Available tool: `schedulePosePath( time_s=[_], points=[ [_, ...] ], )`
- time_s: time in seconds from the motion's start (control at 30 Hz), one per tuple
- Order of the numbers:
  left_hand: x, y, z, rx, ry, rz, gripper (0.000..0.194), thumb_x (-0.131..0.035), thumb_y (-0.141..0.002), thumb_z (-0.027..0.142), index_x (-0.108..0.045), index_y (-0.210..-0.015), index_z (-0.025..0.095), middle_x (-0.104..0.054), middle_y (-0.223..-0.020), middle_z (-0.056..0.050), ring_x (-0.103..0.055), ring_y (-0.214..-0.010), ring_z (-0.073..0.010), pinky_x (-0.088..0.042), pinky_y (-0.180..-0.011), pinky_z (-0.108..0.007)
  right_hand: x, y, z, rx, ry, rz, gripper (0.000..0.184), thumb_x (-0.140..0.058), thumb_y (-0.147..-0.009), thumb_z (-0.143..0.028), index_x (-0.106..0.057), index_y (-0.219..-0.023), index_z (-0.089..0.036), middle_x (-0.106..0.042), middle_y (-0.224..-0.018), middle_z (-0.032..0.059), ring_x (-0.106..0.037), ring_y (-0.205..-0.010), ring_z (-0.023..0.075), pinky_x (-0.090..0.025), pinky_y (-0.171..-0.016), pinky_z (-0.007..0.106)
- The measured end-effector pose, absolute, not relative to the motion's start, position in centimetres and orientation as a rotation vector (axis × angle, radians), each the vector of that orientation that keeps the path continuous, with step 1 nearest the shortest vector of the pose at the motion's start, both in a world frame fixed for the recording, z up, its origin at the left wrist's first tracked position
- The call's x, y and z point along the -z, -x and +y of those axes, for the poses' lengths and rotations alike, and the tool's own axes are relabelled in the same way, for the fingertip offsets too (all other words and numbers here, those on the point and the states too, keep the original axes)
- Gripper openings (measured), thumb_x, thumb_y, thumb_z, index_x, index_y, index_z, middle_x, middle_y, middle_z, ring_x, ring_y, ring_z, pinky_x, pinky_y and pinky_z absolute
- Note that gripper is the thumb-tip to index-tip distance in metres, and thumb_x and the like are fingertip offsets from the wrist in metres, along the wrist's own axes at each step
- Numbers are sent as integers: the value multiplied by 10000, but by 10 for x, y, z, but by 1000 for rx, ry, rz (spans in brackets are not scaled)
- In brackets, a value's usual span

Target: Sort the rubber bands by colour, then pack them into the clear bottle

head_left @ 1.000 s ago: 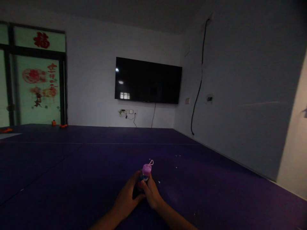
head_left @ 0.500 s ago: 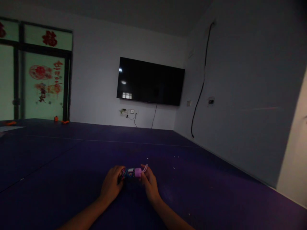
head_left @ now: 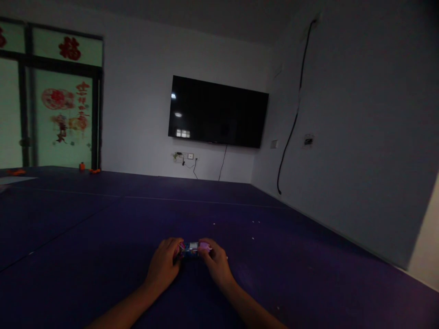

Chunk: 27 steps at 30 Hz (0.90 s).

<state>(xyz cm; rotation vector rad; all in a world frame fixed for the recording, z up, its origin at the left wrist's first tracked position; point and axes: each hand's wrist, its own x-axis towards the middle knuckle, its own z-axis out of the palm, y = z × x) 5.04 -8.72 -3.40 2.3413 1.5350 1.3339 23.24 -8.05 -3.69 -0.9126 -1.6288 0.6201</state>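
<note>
A small bottle point(head_left: 191, 249) with a dark, colourful patterned body lies sideways between my two hands, just over the purple table. My left hand point(head_left: 165, 260) is closed round its base end. At the other end, my right hand point(head_left: 215, 260) grips the pink cap point(head_left: 205, 246) between thumb and fingers. A pale patch shows on the side of the body. The cap's strap loop is mostly hidden by my right hand.
The purple tabletop point(head_left: 137, 219) stretches to the walls, with several white specks right of centre. Small orange objects point(head_left: 82, 166) and a white sheet point(head_left: 17, 180) lie at the far left. A television point(head_left: 217, 112) hangs on the back wall; a black cable point(head_left: 291, 132) hangs at right.
My right hand has shifted from the strap loop onto the cap, covering more of it. My left hand still holds the base end. The view has tilted slightly.
</note>
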Motion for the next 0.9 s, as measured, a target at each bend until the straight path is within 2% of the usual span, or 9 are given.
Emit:
schedulePosePath(
  time_s=[0.13,0.27,0.33,0.47,0.53,0.67,0.73,0.83,0.9],
  points=[
    [34,-50,-86,-1306,-2283,1583,340,-531,-700,79,-572,-1017,195,-632,-929,-54,-556,-871,-209,-426,-784,-341,40,-233,-80,-492,859,-1692,293,-575,-786,-344,-629,-1041,-211,-661,-954,62,-605,-879,199,-472,-792,321],
    [33,-50,-86,-1305,-2223,1637,346,-560,-698,99,-568,-1031,194,-629,-954,-59,-556,-896,-211,-417,-802,-338,43,-231,-78,-479,777,-1623,477,-634,-742,-348,-538,-1193,-228,-594,-1155,84,-562,-1051,223,-444,-912,378],
    [33,-51,-86,-1287,-2235,1633,340,-563,-696,98,-574,-1022,195,-631,-952,-57,-554,-902,-212,-415,-802,-335,44,-230,-78,-549,803,-1571,506,-623,-753,-383,-513,-1220,-221,-601,-1135,90,-585,-1007,217,-476,-863,357],
    [33,-50,-85,-1258,-2267,1619,357,-556,-679,59,-584,-1008,193,-633,-952,-53,-553,-901,-208,-411,-796,-322,44,-230,-79,-668,947,-1603,359,-505,-829,-432,-606,-1065,-181,-653,-795,52,-618,-688,167,-510,-655,300],
    [33,-50,-84,-1257,-2255,1643,357,-557,-680,65,-585,-1012,194,-634,-940,-51,-556,-882,-205,-412,-784,-319,43,-231,-80,-663,904,-1615,347,-545,-805,-409,-599,-1071,-192,-654,-863,54,-621,-752,172,-507,-699,304],
    [33,-49,-82,-1289,-2190,1687,342,-557,-692,106,-583,-1022,193,-635,-930,-49,-559,-878,-206,-415,-781,-320,40,-232,-81,-599,836,-1554,516,-635,-736,-391,-516,-1207,-219,-599,-1131,81,-585,-992,207,-470,-856,336],
    [33,-49,-81,-1306,-2188,1668,334,-559,-687,104,-590,-1005,199,-637,-928,-45,-561,-881,-204,-414,-789,-321,40,-232,-81,-618,897,-1519,447,-568,-785,-440,-554,-1164,-204,-631,-1053,83,-608,-921,201,-488,-803,329],
    [34,-49,-82,-1318,-2209,1630,336,-562,-674,72,-598,-979,207,-641,-921,-40,-563,-861,-199,-415,-784,-321,40,-231,-79,-717,954,-1518,404,-484,-827,-492,-628,-1029,-172,-658,-804,62,-615,-677,169,-500,-626,294],
    [34,-49,-82,-1328,-2212,1620,349,-563,-672,58,-597,-984,209,-641,-929,-41,-562,-860,-199,-416,-782,-323,41,-231,-79,-751,922,-1499,406,-518,-809,-489,-620,-1047,-176,-655,-795,58,-614,-669,168,-499,-613,290]
  ],
)
